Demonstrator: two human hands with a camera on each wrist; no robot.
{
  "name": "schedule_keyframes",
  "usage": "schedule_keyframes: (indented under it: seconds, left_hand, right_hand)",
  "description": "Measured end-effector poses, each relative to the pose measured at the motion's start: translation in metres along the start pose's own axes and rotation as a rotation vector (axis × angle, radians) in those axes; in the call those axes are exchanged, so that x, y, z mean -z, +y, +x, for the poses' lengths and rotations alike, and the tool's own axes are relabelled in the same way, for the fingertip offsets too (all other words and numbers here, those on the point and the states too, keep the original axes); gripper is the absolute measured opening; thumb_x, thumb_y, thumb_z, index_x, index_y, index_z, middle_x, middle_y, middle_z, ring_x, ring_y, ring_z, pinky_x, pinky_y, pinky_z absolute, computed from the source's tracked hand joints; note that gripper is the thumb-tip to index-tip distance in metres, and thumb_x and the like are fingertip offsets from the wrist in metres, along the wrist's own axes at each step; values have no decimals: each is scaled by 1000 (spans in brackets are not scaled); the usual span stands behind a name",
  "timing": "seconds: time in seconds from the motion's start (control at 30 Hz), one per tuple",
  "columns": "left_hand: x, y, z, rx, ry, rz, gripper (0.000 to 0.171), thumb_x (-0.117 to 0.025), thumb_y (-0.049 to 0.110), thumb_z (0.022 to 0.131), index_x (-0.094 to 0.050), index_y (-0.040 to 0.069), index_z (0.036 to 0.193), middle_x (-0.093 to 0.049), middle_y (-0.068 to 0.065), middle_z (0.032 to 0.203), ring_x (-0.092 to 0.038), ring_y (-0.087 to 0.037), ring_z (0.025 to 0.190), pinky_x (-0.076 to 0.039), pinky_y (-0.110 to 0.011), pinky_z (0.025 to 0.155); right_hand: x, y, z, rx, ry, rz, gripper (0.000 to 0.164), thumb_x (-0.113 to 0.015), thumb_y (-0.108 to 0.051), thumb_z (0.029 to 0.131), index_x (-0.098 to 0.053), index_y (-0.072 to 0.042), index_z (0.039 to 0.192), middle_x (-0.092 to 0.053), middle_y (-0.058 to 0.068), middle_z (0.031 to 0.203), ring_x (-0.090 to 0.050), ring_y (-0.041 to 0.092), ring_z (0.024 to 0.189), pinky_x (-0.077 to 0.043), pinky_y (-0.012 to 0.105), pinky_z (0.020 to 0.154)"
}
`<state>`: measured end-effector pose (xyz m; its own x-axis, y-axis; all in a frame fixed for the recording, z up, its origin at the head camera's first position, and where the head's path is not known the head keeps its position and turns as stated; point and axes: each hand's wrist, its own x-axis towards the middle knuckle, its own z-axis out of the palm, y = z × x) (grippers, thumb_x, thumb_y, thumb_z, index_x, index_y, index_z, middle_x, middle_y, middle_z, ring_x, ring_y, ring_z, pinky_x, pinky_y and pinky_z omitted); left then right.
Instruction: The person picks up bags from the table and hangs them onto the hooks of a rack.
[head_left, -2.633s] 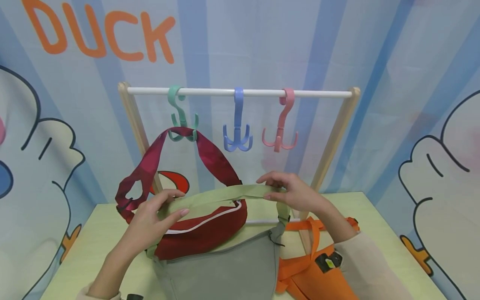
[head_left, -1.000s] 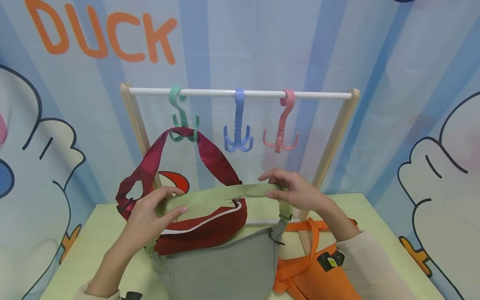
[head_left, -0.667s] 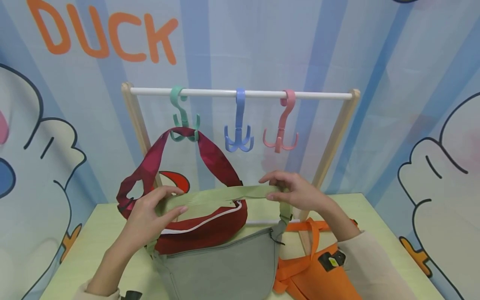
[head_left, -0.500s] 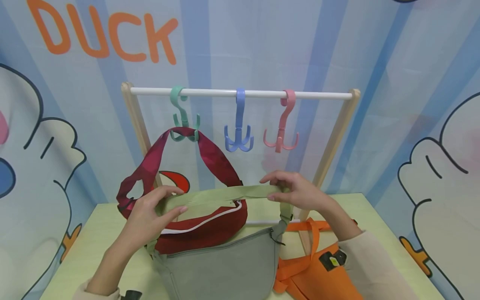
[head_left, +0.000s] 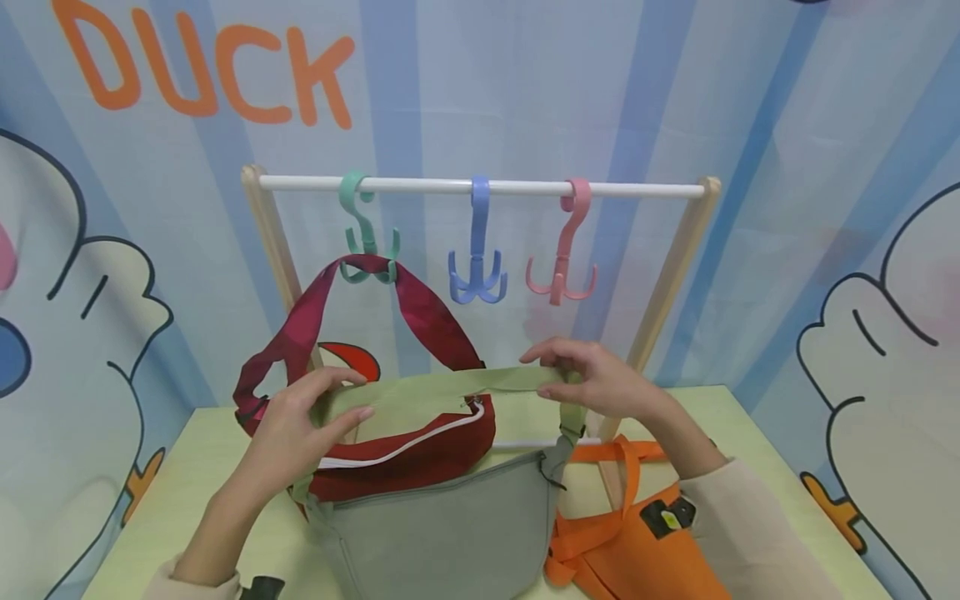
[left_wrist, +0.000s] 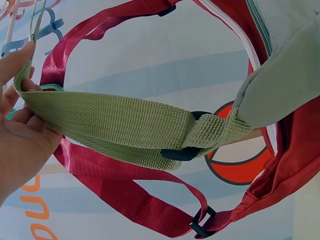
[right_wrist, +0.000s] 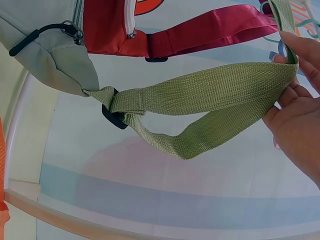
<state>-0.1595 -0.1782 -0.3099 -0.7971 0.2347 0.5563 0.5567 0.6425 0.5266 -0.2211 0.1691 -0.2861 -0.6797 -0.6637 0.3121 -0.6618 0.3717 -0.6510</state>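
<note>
A grey waist bag (head_left: 450,533) hangs from its light green webbing strap (head_left: 427,392), stretched between two hands. My left hand (head_left: 296,425) grips the strap's left part between thumb and fingers. Farther right, my right hand (head_left: 600,383) pinches the same strap. In the left wrist view the webbing (left_wrist: 115,117) runs from the fingers to a dark buckle; the right wrist view shows a similar doubled length (right_wrist: 220,90). Behind the grey bag is a red waist bag (head_left: 427,467) with a white zip, its crimson strap (head_left: 438,317) looped over a green hook (head_left: 356,208).
A white rail (head_left: 420,184) on wooden posts also carries a blue hook (head_left: 477,233) and a pink hook (head_left: 572,221), both without bags. An orange bag (head_left: 652,558) lies at the right on the pale green table (head_left: 165,508). A printed curtain (head_left: 510,83) stands behind.
Both hands keep their hold on the strap and have barely moved. The strap between them has turned slightly, showing more of its broad face, and the grey bag has shifted a little.
</note>
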Motion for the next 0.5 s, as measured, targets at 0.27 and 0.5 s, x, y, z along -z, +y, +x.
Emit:
schedule_keyframes:
  seconds: [0.27,0.5]
  left_hand:
    - [0,-1,2,-5,4,-1,30,-72,10,78,-61,7,105,-62,-2,98,-56,-18,92,-46,-43,77]
    - [0,0,5,-17,22,-9,30,-72,9,78,-61,8,105,-62,-1,98,-55,-18,91,-45,-41,76]
  right_hand:
    - [2,0,1,8,13,-15,34,-66,-1,82,-58,-3,114,-52,4,93,-49,17,74,-43,27,64]
    - [6,-3,1,-12,26,-17,34,-65,-1,82,-57,0,115,-53,5,93,-49,19,76,-43,27,68]
